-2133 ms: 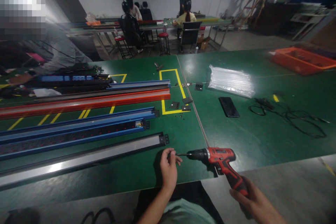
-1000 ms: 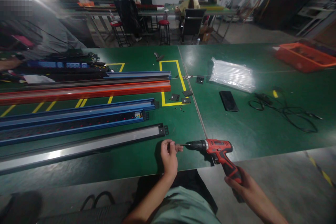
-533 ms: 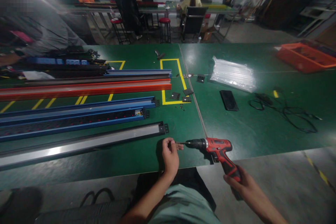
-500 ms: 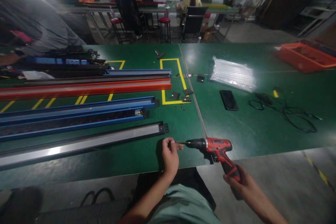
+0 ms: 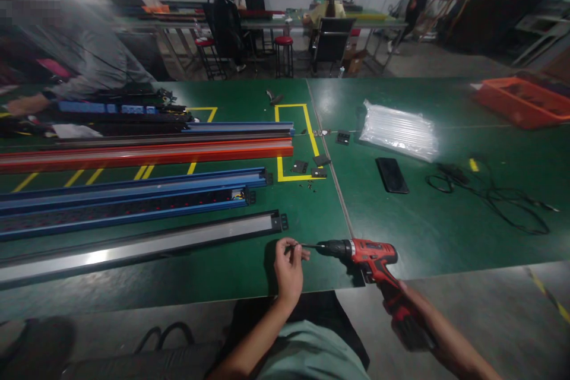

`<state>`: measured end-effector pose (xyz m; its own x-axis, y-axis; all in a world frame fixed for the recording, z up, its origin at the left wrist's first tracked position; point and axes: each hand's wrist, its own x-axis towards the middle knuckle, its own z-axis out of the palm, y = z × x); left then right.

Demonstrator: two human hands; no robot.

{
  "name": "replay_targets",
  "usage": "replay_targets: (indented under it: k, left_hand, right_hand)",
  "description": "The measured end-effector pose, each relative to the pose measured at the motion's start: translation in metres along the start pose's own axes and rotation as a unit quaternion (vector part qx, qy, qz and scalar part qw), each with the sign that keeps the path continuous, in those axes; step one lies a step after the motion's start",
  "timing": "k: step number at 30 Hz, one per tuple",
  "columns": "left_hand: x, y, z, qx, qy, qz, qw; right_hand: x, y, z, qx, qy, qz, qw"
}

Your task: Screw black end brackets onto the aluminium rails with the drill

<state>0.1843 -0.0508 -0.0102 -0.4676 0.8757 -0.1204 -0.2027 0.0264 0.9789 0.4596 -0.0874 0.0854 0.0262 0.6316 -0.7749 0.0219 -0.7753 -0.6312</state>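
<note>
A red and black power drill [image 5: 374, 252] points left above the green table's front edge. My right hand [image 5: 412, 303] is wrapped round its handle. At the tip of the drill's long bit [image 5: 314, 245] is my left hand [image 5: 290, 264], its thumb and fingers pinched together; anything small between them is too small to make out. Just left of that hand lies a black and silver long profile [image 5: 178, 243] with a black end cap [image 5: 284, 222]. Behind it are blue profiles [image 5: 214, 181] and an orange-red one [image 5: 222, 148].
Black end pieces [image 5: 300, 166] and tiny screws lie near yellow tape. Farther right are a plastic-wrapped bundle [image 5: 398, 129], a black phone [image 5: 392, 175], cables [image 5: 503, 196] and an orange bin [image 5: 525, 101]. A person's hand [image 5: 29, 105] is at the far left.
My right hand has shifted its hold on the drill's handle, showing more of the battery base. My left fingertips remain by the bit. The view has moved slightly.
</note>
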Motion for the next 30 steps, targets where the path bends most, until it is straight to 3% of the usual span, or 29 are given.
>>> replay_targets:
  k: [4, 9, 17, 22, 27, 30]
  left_hand:
    - [0.005, 0.002, -0.001, -0.021, -0.004, -0.009, 1.000]
    - [0.008, 0.007, -0.004, -0.036, -0.022, -0.034, 0.999]
    - [0.012, 0.007, -0.008, -0.043, -0.038, -0.068, 0.996]
    - [0.013, 0.007, -0.010, -0.047, -0.045, -0.069, 0.996]
    - [0.013, 0.006, -0.009, -0.041, -0.043, -0.069, 0.996]
    - [0.003, 0.008, -0.013, -0.006, -0.043, -0.053, 0.998]
  right_hand:
    - [0.018, -0.012, -0.007, 0.078, -0.070, 0.094, 0.990]
    - [0.039, -0.021, -0.002, 0.097, -0.149, 0.112, 0.978]
    - [0.064, -0.020, 0.003, 0.174, -0.222, 0.174, 0.943]
    - [0.072, -0.003, 0.003, 0.225, -0.227, 0.152, 0.935]
    - [0.076, 0.017, 0.006, 0.199, -0.245, 0.060, 0.947]
    - [0.083, 0.028, 0.005, 0.249, -0.310, 0.028, 0.917]
